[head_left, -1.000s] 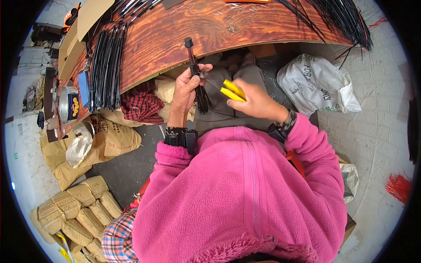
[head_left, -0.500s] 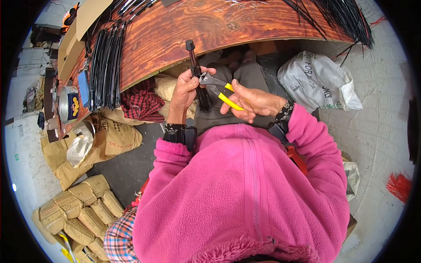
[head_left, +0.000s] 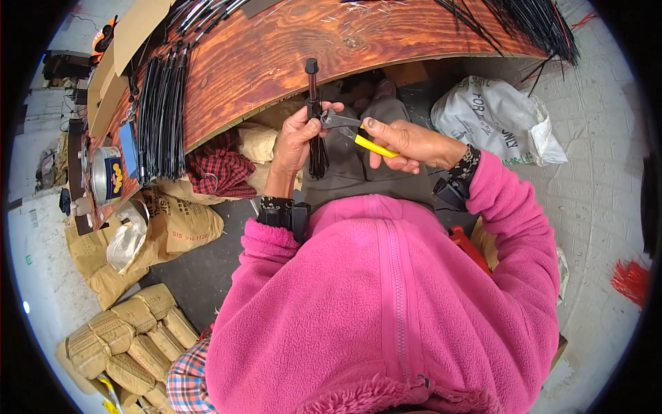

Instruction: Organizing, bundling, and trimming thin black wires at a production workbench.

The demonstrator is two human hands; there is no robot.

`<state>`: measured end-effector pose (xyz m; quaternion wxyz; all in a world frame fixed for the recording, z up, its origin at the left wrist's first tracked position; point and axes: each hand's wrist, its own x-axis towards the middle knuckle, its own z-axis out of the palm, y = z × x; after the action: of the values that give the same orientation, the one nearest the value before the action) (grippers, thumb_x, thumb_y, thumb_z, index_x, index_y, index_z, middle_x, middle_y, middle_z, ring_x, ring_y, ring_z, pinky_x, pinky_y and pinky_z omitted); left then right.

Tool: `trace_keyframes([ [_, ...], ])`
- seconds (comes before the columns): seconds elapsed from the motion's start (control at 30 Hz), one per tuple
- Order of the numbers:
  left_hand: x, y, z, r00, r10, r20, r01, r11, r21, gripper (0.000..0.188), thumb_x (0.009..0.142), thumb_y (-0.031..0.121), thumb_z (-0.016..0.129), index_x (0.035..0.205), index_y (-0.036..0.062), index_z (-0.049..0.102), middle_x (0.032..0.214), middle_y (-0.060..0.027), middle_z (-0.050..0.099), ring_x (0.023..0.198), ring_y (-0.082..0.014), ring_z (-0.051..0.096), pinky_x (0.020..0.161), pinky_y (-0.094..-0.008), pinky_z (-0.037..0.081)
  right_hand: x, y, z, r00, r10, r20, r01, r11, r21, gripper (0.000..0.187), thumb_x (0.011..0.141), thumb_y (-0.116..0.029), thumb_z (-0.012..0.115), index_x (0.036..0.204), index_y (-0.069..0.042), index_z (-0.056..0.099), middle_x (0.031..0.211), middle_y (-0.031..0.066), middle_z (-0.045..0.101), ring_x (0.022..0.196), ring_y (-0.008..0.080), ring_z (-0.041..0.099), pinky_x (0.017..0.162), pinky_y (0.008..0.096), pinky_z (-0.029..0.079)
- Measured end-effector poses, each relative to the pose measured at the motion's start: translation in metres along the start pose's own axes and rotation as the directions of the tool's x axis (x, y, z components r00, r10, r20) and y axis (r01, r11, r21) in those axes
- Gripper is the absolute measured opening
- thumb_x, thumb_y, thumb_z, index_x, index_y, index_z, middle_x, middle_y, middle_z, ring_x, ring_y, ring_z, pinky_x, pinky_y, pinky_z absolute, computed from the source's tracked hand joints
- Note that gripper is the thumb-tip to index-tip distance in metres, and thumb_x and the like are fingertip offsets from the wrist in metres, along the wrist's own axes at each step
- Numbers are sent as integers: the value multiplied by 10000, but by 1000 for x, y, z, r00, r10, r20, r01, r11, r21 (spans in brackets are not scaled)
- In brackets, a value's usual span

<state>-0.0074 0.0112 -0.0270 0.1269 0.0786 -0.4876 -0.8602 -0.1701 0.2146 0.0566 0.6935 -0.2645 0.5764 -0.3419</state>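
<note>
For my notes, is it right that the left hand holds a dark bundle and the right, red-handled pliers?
The pliers in the right hand have yellow handles, not red, in the head view; the left hand does hold the dark bundle.

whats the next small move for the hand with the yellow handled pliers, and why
Probably a squeeze: the right hand could press the handles of the yellow-handled pliers together, since they stand apart while the metal head appears to be at the black bundle, which the left hand grips close by.
</note>
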Motion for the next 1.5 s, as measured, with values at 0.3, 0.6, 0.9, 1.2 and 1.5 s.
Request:
trace_keyframes([
  [0.3, 8, 8, 11, 999, 28, -31, -27, 999, 42, 418, 905, 200, 679, 1277, 34, 586, 1260, -132, 624, 827, -91, 525, 763, -241, 424, 6, 0, -2, 930, -197, -311, 48, 903, -427, 763, 914, -708, 405, 739, -3, 640, 526, 92, 518, 439, 235, 520, 429, 368, 399],
  [0.6, -5, -18, 32, 968, 235, -83, -199, 930, 310, 623, 933, 79, 580, 1498, 30, 323, 1335, -68, 547, 1135, -123, 522, 935, -294, 438, -3, -14, -10, 709, -590, -387, -72, 486, -871, 590, 929, -573, 497, 779, -30, 673, 715, 219, 640, 716, 432, 626, 593, 514, 459],
  [0.9, -24, -6, 27, 998, 35, 54, -59, 837, 544, 524, 957, 143, 578, 1430, 10, 395, 1157, -84, 632, 1074, -146, 574, 972, -310, 429, -10, -51, -65, 286, -847, -449, -196, 407, -892, 335, 882, -359, 664, 1003, -47, 655, 874, 178, 656, 813, 389, 631, 675, 475, 476],
  [1.2, -33, 153, 13, 912, 409, -23, -152, 391, 908, 437, 933, 78, 568, 1361, 42, 491, 1055, -96, 644, 960, -215, 610, 893, -334, 467, 29, -34, -109, 169, -932, -320, -235, 277, -932, 373, 874, -205, 681, 1207, -69, 582, 1218, 132, 555, 1173, 342, 481, 956, 446, 396],
  [1.5, -33, 274, -11, 854, 270, 445, -294, -455, 841, 436, 667, -15, 670, 1082, 116, 691, 1211, -109, 629, 1119, -305, 562, 967, -399, 434, 31, -26, -116, 138, -945, -298, -247, 258, -934, 404, 884, -180, 662, 1256, -58, 565, 1221, 132, 554, 1171, 335, 487, 986, 438, 383],
])
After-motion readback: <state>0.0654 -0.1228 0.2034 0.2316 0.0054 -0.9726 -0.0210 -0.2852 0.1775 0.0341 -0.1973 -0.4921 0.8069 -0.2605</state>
